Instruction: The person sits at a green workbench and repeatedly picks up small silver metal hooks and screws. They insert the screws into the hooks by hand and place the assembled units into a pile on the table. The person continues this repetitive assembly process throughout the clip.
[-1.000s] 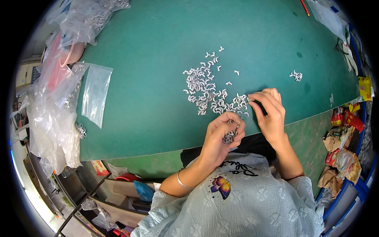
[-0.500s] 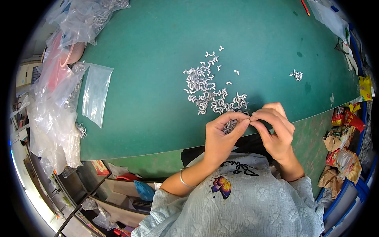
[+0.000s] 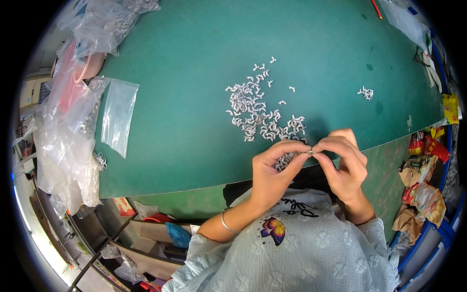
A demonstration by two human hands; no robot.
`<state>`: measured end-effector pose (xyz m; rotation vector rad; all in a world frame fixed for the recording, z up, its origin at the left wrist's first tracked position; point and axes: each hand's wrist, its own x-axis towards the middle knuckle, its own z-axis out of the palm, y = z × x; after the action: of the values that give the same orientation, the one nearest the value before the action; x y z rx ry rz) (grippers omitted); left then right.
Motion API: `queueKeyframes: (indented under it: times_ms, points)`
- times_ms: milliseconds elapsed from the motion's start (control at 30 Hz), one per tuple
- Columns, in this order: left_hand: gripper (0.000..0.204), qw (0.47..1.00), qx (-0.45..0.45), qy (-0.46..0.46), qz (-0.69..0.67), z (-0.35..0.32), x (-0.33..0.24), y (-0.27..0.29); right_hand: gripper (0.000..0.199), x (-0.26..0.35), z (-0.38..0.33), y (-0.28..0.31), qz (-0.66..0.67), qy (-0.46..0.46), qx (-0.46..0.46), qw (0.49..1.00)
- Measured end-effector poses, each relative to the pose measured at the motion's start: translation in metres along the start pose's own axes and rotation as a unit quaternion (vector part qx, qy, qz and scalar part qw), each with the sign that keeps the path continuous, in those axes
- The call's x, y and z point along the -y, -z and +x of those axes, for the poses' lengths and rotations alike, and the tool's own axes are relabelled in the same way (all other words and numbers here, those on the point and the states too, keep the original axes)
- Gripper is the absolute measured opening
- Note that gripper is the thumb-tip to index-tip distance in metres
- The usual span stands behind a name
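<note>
A loose heap of small silver metal parts (image 3: pixel 258 109) lies on the green table (image 3: pixel 194 73). My left hand (image 3: pixel 272 170) is cupped just in front of the heap and holds a bunch of the same parts in its palm. My right hand (image 3: pixel 343 163) meets it fingertip to fingertip. Between the thumbs and forefingers of both hands sits one small silver part (image 3: pixel 310 152), held above the table's near edge.
A small separate cluster of parts (image 3: pixel 365 92) lies to the right. An empty clear bag (image 3: pixel 118 114) lies flat at the left, beside filled plastic bags (image 3: pixel 68 136). Snack packets (image 3: pixel 423 170) hang at the right edge. Boxes sit under the table.
My right hand has left the heap and come back toward me with one part. Both hands have closed together at their fingertips over the table's near edge.
</note>
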<state>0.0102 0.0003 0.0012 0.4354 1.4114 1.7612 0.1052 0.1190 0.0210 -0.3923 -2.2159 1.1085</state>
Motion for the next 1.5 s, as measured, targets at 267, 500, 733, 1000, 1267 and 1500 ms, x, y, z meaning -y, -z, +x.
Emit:
queueKeyframes:
  times_ms: [267, 500, 733, 1000, 1267, 1500]
  points:
    - [0.012, 1.0, 0.005, 0.004, -0.015, -0.001, -0.002, 0.0, 0.027, -0.002, -0.002, 0.0, 0.027, -0.001, 0.001, 1.0]
    - [0.009, 0.98, 0.04, 0.162, -0.108, -0.001, 0.0, 0.01, 0.027, 0.0, -0.004, -0.001, 0.095, -0.101, 0.018, 0.99]
    - [0.018, 0.934, 0.021, 0.221, -0.28, 0.002, 0.004, 0.008, 0.026, -0.02, 0.004, -0.008, -0.028, -0.136, 0.004, 0.99]
    - [0.024, 0.982, 0.012, 0.142, -0.127, -0.001, 0.006, 0.01, 0.027, -0.035, 0.005, -0.03, -0.083, -0.068, 0.02, 0.994]
    - [0.021, 0.961, 0.011, 0.18, -0.21, 0.001, 0.01, 0.014, 0.02, -0.028, -0.003, -0.017, 0.144, -0.241, -0.015, 0.96]
    - [0.017, 0.995, -0.021, 0.084, -0.059, 0.001, 0.0, 0.004, 0.021, -0.016, -0.005, -0.006, 0.375, -0.302, 0.034, 0.875]
